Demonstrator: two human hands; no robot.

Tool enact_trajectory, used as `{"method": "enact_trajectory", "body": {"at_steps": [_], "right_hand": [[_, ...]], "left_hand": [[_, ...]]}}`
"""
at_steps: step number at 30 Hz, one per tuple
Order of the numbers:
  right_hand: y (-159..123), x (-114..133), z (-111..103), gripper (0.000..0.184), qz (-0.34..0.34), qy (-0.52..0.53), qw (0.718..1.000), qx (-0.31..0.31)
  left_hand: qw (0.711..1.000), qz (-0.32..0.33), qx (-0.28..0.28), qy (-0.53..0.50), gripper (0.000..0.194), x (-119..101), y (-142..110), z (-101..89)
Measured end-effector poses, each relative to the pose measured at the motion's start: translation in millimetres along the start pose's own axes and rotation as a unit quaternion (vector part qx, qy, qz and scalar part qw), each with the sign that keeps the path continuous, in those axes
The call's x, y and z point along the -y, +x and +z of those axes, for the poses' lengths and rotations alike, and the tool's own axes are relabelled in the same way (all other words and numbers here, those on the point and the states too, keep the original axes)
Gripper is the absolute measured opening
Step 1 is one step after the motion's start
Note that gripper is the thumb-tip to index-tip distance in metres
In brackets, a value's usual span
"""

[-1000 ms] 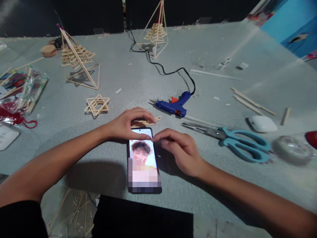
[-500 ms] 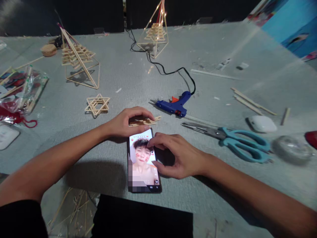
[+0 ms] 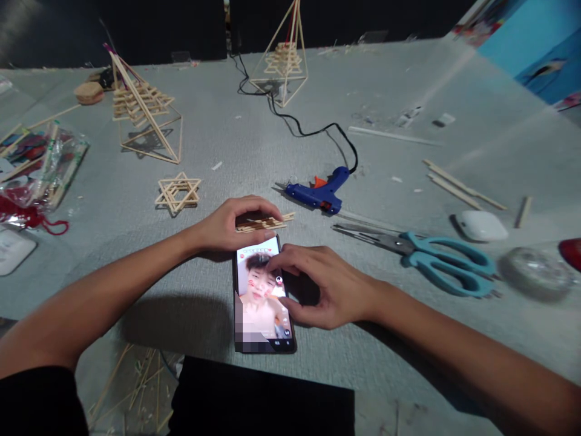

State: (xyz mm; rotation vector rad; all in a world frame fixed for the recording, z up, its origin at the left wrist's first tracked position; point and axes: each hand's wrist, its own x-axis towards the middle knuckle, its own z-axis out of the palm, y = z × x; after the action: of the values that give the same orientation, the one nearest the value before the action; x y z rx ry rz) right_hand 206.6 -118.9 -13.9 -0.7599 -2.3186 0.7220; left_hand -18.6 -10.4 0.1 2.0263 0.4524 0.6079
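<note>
A smartphone (image 3: 262,315) lies flat on the grey table in front of me, its screen lit with a video. My right hand (image 3: 322,284) rests on the phone's right edge, fingers curled, the index fingertip touching the upper screen. My left hand (image 3: 231,224) is arched just beyond the phone's top, its fingers closed on a small flat piece of glued wooden sticks (image 3: 265,223) lying on the table.
A blue glue gun (image 3: 320,192) with black cord lies beyond the hands. Teal scissors (image 3: 431,254) and a white case (image 3: 481,226) lie right. A stick star (image 3: 178,192), two stick pyramids (image 3: 145,112) (image 3: 284,60), loose sticks (image 3: 458,184) and a plastic bag (image 3: 39,169) surround.
My right hand slid from beside the phone's top corner onto the screen, the index finger now touching it. The picture on the screen changed. My left hand stayed on the sticks.
</note>
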Motion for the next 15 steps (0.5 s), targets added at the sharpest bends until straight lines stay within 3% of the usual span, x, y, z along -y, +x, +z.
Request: {"method": "enact_trajectory", "body": {"at_steps": [15], "right_hand": [[0.2,-0.1,0.7,0.037,-0.008,-0.009,1.0,-0.002]], "left_hand": [[0.999,-0.026,-0.002,-0.036,0.03,-0.1,0.4,0.5]]}}
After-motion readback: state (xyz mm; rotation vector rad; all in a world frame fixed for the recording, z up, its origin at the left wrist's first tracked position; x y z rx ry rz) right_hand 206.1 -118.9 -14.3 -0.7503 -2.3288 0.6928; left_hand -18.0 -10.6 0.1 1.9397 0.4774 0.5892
